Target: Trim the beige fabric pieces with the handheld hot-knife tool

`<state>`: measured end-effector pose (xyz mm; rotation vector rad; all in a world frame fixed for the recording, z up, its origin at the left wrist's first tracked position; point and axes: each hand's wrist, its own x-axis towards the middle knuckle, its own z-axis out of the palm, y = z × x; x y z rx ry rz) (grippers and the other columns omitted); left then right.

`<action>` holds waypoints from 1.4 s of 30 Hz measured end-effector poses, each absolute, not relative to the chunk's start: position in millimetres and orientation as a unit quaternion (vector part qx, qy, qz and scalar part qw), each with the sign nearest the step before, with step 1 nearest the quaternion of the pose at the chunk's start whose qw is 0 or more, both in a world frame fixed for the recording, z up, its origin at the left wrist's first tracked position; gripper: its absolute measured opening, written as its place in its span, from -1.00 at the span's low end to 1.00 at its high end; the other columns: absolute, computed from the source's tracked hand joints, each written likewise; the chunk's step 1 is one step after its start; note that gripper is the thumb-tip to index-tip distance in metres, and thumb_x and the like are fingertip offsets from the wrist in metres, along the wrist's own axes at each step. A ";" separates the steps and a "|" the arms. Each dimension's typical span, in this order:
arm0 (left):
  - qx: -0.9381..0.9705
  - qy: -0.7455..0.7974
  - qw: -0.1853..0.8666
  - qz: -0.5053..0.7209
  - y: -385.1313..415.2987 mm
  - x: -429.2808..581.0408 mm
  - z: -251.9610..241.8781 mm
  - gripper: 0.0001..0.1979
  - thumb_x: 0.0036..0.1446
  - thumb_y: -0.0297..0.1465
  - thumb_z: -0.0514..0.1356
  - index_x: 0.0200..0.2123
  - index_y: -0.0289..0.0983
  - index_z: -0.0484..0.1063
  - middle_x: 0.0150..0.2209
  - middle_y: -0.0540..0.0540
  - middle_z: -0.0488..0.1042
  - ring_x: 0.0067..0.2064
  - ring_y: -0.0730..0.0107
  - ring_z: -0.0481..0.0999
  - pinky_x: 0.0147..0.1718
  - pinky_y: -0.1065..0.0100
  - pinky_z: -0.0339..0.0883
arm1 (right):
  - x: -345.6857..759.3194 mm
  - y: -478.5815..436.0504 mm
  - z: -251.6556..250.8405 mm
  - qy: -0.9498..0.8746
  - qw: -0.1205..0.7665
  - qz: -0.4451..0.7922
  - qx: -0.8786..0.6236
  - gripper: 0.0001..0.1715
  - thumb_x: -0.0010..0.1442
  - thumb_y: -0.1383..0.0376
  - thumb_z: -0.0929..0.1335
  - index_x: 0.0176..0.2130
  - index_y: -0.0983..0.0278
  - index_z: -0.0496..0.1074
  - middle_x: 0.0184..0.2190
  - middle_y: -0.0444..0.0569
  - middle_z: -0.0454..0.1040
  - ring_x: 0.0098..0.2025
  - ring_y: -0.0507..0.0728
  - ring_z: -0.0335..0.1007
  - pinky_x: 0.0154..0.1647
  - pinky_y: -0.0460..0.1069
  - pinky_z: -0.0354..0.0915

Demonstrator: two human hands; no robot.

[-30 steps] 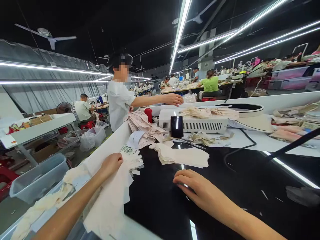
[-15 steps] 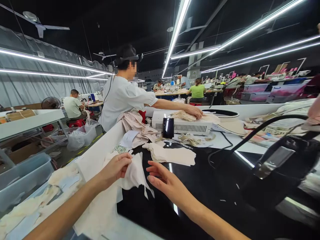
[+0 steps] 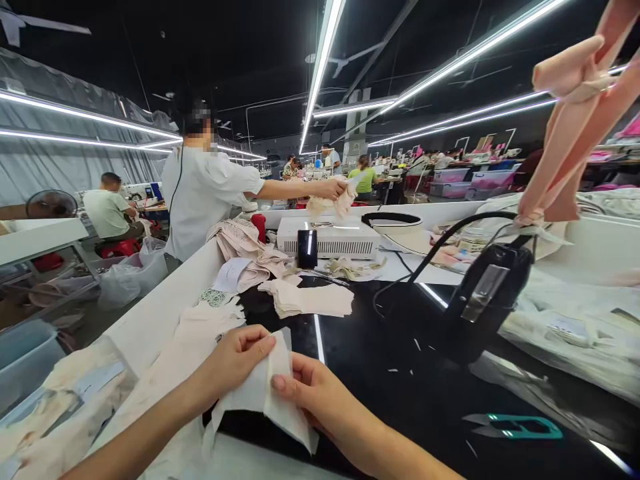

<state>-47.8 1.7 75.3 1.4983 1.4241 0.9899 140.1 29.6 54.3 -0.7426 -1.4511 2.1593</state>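
Observation:
Both my hands hold one small white fabric piece [image 3: 257, 393] over the near edge of the glossy black table [image 3: 380, 393]. My left hand [image 3: 235, 360] pinches its upper left part, fingers closed on it. My right hand [image 3: 310, 393] grips its right side with thumb on top. Under my left arm a pile of cream fabric pieces [image 3: 185, 340] hangs over the table's left edge. A stack of cut cream pieces [image 3: 307, 298] lies farther back on the black surface.
A black machine head [image 3: 480, 300] with a cable stands to the right. Teal thread snips [image 3: 515, 427] lie at the near right. A white box device [image 3: 330, 238] and a dark phone [image 3: 307, 249] sit at the back. A co-worker in white [image 3: 200, 193] lifts fabric there. Pink fabric [image 3: 570, 120] hangs at the upper right.
My left hand lifted a white piece off the pile and brought it toward me; my right hand moved left and took hold of it. The view swung right. The co-worker lifted fabric off the box.

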 end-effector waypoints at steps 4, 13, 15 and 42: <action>0.617 0.573 0.380 0.384 3.3 -45.7 73.8 -0.50 0.21 0.09 0.14 -0.45 -0.24 0.32 -0.45 0.05 0.23 -0.37 0.38 0.18 -0.38 0.35 0.07 | 141.9 21.8 47.4 -0.544 0.170 0.761 -0.309 -0.32 -0.25 -0.11 0.67 -0.41 0.27 0.40 -0.62 -0.29 0.26 -0.60 -0.09 0.08 -0.60 -0.15 0.13; 0.655 0.577 0.336 0.354 19.4 -38.6 59.1 -0.54 0.30 0.03 0.01 -0.43 -0.21 0.30 -0.53 0.08 0.20 -0.47 0.40 0.16 -0.44 0.37 0.07 | 159.5 18.0 43.6 -0.603 0.082 0.715 -0.344 -0.70 -0.01 0.19 0.49 -0.50 0.23 0.31 -0.70 -0.29 0.25 -0.67 -0.10 0.08 -0.66 -0.17 0.00; 0.665 0.579 0.324 0.344 26.5 -34.4 53.2 -0.57 0.36 -0.04 -0.06 -0.37 -0.20 0.36 -0.58 0.09 0.22 -0.52 0.39 0.19 -0.47 0.37 0.09 | 166.4 17.1 40.8 -0.636 0.054 0.688 -0.346 -0.77 0.05 0.26 0.44 -0.50 0.23 0.31 -0.71 -0.28 0.25 -0.67 -0.08 0.10 -0.68 -0.17 -0.02; 0.881 0.449 -0.077 0.127 -13.6 -3.0 23.4 -0.78 0.39 -0.54 0.12 -0.35 -0.25 0.40 -0.34 -0.08 0.49 -0.31 0.19 0.50 -0.32 0.19 0.41 | 239.2 27.2 36.0 -0.719 0.086 0.449 -0.523 -0.81 0.27 0.26 0.35 -0.12 0.17 0.27 -0.42 -0.26 0.41 -0.65 -0.05 0.29 -0.67 -0.14 0.10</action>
